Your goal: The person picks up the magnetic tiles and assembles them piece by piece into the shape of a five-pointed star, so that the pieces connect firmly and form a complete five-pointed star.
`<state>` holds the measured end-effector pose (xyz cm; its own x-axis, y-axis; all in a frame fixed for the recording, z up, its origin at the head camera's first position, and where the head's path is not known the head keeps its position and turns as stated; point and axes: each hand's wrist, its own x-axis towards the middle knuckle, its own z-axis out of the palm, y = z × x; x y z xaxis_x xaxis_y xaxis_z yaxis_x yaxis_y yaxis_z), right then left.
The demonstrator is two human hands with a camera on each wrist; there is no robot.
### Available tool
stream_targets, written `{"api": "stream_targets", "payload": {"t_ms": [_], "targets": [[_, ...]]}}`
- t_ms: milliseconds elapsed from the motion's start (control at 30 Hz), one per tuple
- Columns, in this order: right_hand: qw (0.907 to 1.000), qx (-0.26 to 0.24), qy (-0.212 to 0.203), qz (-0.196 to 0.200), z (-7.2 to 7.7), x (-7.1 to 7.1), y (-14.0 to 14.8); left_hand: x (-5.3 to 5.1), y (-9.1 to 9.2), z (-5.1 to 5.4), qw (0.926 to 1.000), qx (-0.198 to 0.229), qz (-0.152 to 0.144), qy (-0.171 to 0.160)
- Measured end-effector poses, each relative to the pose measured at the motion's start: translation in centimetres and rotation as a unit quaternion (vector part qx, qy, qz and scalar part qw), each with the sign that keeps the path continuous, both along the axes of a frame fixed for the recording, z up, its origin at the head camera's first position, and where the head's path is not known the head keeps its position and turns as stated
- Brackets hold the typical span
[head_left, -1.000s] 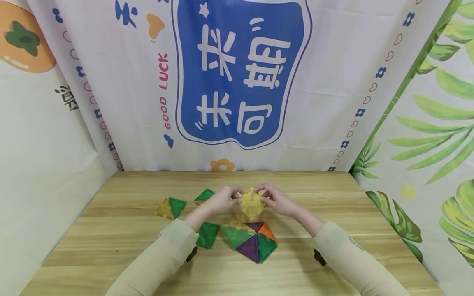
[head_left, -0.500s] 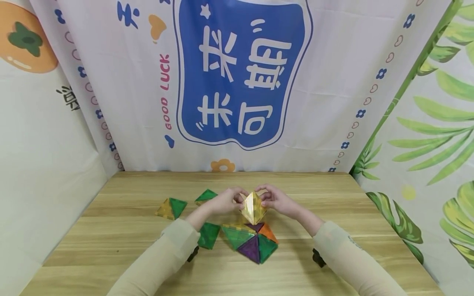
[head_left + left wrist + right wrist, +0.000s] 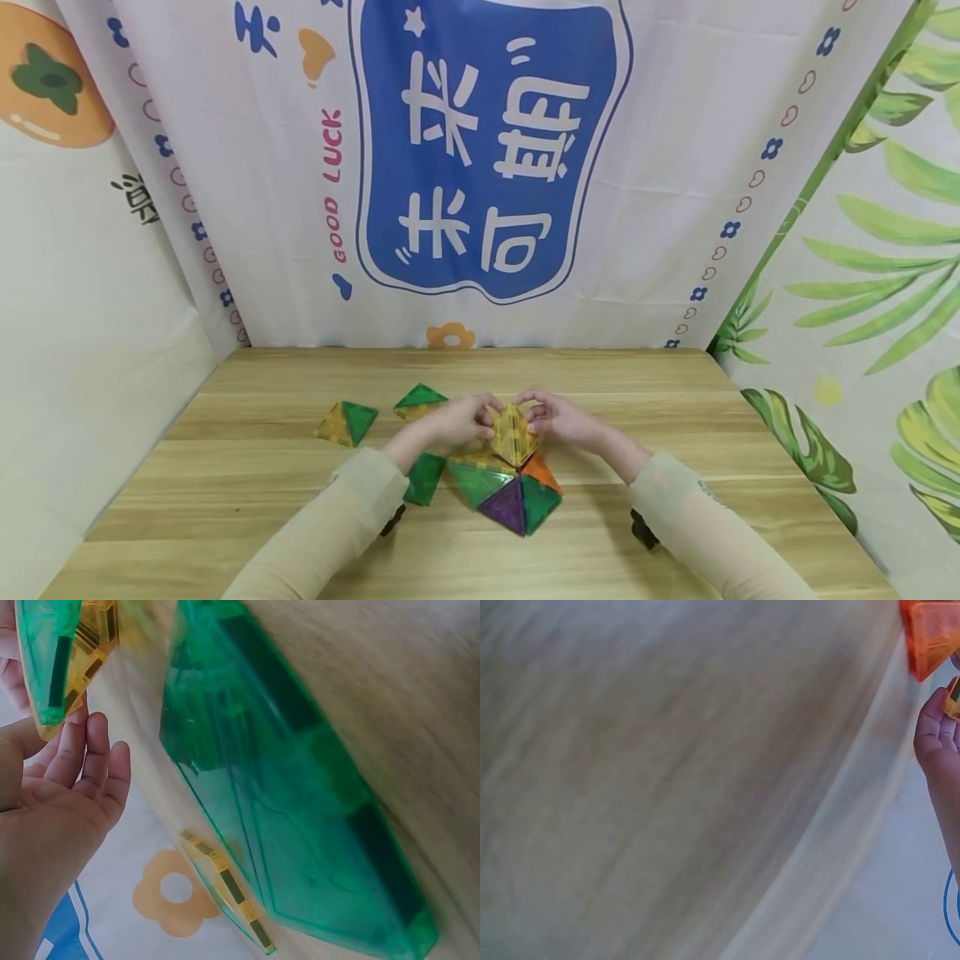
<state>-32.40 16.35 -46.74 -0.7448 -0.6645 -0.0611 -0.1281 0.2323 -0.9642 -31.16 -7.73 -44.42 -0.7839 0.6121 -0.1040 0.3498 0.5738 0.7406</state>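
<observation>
The yellow piece (image 3: 513,433), see-through and of diamond-like outline, is between the two hands, about midway from the left edge to the right edge of the worktop (image 3: 600,550) and nearer to its far edge. The left hand (image 3: 468,419) pinches it on its left side; the right hand (image 3: 566,419) pinches it on its right side, so each grip is closed upon the same piece.

The lower point of the yellow piece overlaps, in the head view, the colourful cluster (image 3: 506,507); I cannot tell whether they touch. This cluster shows purple, orange and green triangular faces, and one yellow border along its far side.

Left of the cluster, near the left sleeve (image 3: 330,517), lies the green piece (image 3: 425,479), partly hidden by this sleeve. Farther to the left edge lies one yellow-and-green piece (image 3: 347,422), and another green-and-yellow piece (image 3: 420,401) lies closer to the far edge, just beside the left forearm.

The right sleeve (image 3: 712,525) reaches over the right part of the worktop. Behind the far edge hangs the white cloth (image 3: 660,208), with a blue printed panel.
</observation>
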Motion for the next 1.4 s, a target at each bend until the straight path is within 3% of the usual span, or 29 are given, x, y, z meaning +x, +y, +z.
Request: {"api": "stream_targets", "payload": {"t_ms": [200, 433, 633, 933, 1100, 1333, 1400], "targets": [[1.0000, 0.004, 0.001, 0.004, -0.6, -0.1, -0.3, 0.0, 0.1, -0.3, 0.9998, -0.016, -0.002, -0.008], [0.9988, 0.031, 0.038, 0.000, -0.5, 0.1, -1.0, 0.2, -0.1, -0.7, 0.9978, -0.057, -0.019, 0.028], [0.9951, 0.057, 0.080, -0.011, -0.4, 0.3, -0.4, 0.2, -1.1, -0.5, 0.9994, -0.025, -0.021, 0.003], [0.9825, 0.096, 0.160, 0.006, 1.6, 1.4, 0.6, 0.7, -2.9, 1.5, 0.9984, -0.036, -0.020, 0.040], [0.9595, 0.165, 0.228, 0.009, 3.2, 3.3, 0.1, 1.2, -4.9, 1.8, 0.9947, -0.054, -0.031, 0.082], [0.8979, 0.241, 0.368, 0.022, 3.2, 6.3, -0.9, 1.9, -8.2, 1.5, 0.9892, -0.076, -0.046, 0.117], [0.8849, 0.248, 0.394, 0.013, 2.9, 7.0, -1.2, 2.1, -9.0, 1.4, 0.9884, -0.083, -0.045, 0.119]]}}
